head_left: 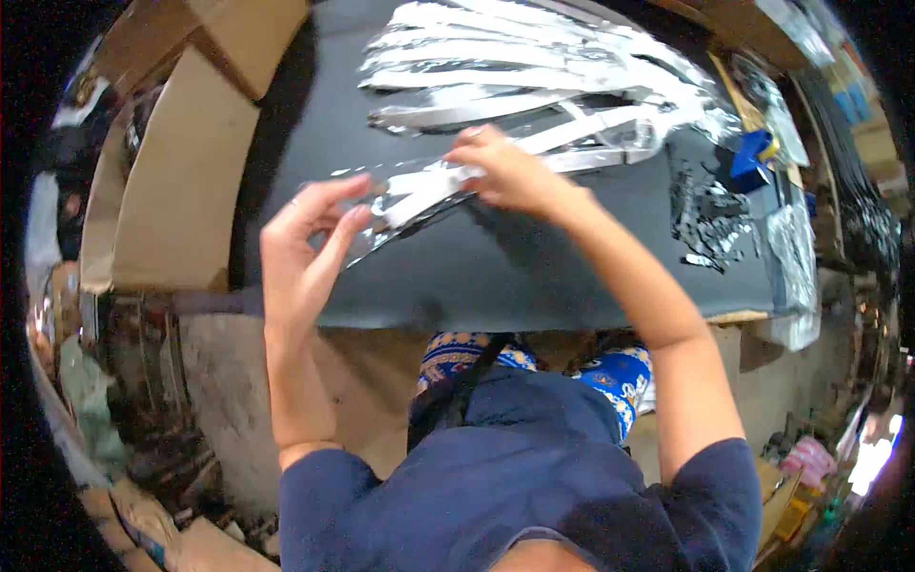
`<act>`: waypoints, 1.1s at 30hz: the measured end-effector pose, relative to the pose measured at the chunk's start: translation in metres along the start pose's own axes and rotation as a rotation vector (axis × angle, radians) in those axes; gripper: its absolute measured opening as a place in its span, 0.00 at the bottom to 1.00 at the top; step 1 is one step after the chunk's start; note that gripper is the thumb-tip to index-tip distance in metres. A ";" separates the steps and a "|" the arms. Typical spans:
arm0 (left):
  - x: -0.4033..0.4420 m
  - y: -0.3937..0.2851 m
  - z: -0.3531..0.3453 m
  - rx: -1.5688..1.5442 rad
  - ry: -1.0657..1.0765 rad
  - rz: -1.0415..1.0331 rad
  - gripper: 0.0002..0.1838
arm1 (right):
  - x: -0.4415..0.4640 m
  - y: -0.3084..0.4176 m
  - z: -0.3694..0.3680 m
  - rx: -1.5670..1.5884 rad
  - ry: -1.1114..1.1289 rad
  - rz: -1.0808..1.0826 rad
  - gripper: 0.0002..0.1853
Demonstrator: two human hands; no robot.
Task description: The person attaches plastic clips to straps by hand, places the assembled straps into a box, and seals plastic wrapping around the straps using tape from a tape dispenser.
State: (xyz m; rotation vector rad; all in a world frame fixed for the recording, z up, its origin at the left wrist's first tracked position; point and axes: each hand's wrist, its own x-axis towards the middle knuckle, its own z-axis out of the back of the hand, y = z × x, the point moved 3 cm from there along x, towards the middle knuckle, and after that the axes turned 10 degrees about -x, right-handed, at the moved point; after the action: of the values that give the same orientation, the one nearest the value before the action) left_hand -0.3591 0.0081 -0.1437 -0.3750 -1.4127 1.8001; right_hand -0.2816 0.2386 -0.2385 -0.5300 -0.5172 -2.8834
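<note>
The strap (pixel 415 202), white and in a clear sleeve, lies slanted over the middle of the dark surface (pixel 381 286), its near end at the centre of the clock, with twelve o'clock at the far side. It runs toward two o'clock, where its far part meets the lower side of the pile (pixel 496 57); where one ends and the other begins is hard to tell.

The right hand (pixel 510 176) comes in from four o'clock, its fingers pinched on the strap. The left hand (pixel 305 234) comes up from seven o'clock, thumb and forefinger a little apart at the sleeve's near end; whether they grip the film cannot be told.

The pile, more white straps in clear sleeves, fans out from twelve to two o'clock and crowds the far side. At three o'clock lie black scraps (pixel 710 219), loosely heaped, with a blue piece (pixel 753 162) just beyond them. Clear plastic (pixel 793 257) hangs over the right edge, past the scraps, and a wooden strip (pixel 739 91) stands along that edge toward two o'clock.

At nine o'clock a cardboard box (pixel 186 181) walls off the left side, its broad panel tilted. Something dark shows behind the panel, too unclear to name. More cardboard (pixel 253 38) rises at eleven o'clock.
</note>
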 end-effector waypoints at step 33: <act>-0.039 0.048 0.005 -0.179 -0.643 0.037 0.08 | 0.034 0.026 0.015 0.563 0.319 -0.206 0.11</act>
State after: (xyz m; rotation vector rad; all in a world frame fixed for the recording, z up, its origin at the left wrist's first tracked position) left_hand -0.3573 -0.0263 -0.1952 0.1114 -2.0208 1.9178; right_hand -0.3026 0.2163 -0.2042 0.0723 -1.3191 -2.7266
